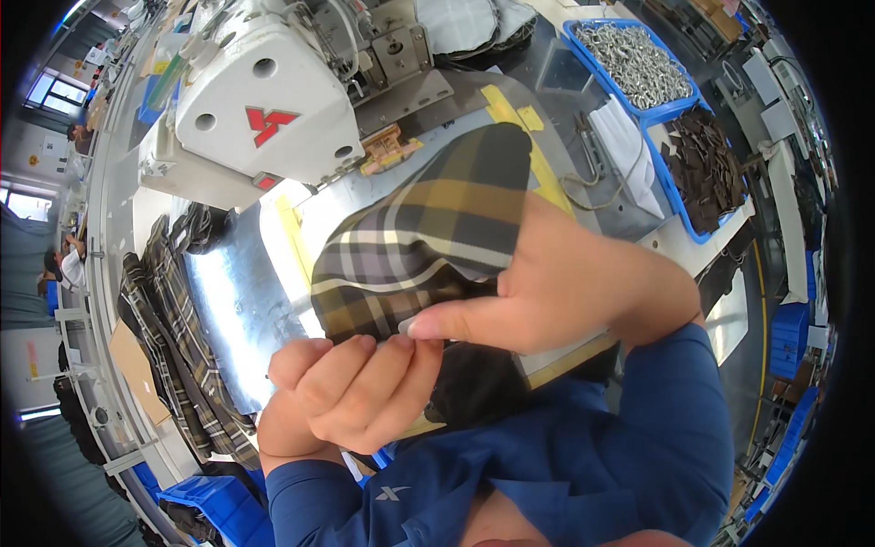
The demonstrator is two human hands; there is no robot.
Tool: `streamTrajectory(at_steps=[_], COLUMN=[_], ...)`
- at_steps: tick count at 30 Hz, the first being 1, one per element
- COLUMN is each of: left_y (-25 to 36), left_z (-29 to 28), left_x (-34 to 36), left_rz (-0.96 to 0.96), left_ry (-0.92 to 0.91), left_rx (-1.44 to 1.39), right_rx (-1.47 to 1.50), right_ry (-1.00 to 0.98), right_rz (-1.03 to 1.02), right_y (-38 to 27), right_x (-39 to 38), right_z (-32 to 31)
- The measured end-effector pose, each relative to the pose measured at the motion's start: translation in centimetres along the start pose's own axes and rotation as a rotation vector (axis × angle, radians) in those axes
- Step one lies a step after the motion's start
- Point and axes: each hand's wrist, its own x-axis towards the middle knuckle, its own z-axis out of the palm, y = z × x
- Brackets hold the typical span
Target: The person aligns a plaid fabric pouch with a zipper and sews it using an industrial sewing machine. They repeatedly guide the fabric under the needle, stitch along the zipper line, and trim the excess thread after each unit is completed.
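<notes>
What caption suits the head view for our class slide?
Left hand and right hand hold plaid cloth near a white sewing machine.

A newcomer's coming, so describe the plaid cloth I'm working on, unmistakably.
Find the white machine, upper left. Below and right of it, the right hand holds the mustard-banded plaid cloth, the left hand curled at its lower edge. Unlike the plaid pile at left, this piece is in the hands.

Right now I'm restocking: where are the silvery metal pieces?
The silvery metal pieces fill a blue tray, upper right in the head view, beside dark brown pieces.
</notes>
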Motion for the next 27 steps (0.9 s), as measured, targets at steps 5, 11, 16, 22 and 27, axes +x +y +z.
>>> streamTrajectory(at_steps=[5, 11, 16, 22, 27], left_y=[0.1, -0.1, -0.3, -1.0, -1.2], left_z=[0.2, 0.6, 0.3, 0.6, 1.8], left_x=[0.2, -0.1, -0.4, -0.4, 0.0], left_rz=[0.131, 0.146, 0.159, 0.185, 0.084], left_ry=[-0.051, 0.010, 0.013, 0.086, 0.169], left_rx=[0.068, 0.000, 0.013, -0.003, -0.210], right_rx=[-0.157, -0.159, -0.078, 0.215, 0.188], right_ry=[0.027, 0.137, 0.082, 0.174, 0.235], right_rz=[0.000, -0.034, 0.145, 0.261, 0.201], right_y=[-0.4, -0.3, -0.4, 0.6, 0.9], right_x=[-0.9, -0.8, -0.3, -0.1, -0.4], right_z=[0.4, 1.6, 1.7, 2.8, 3.4])
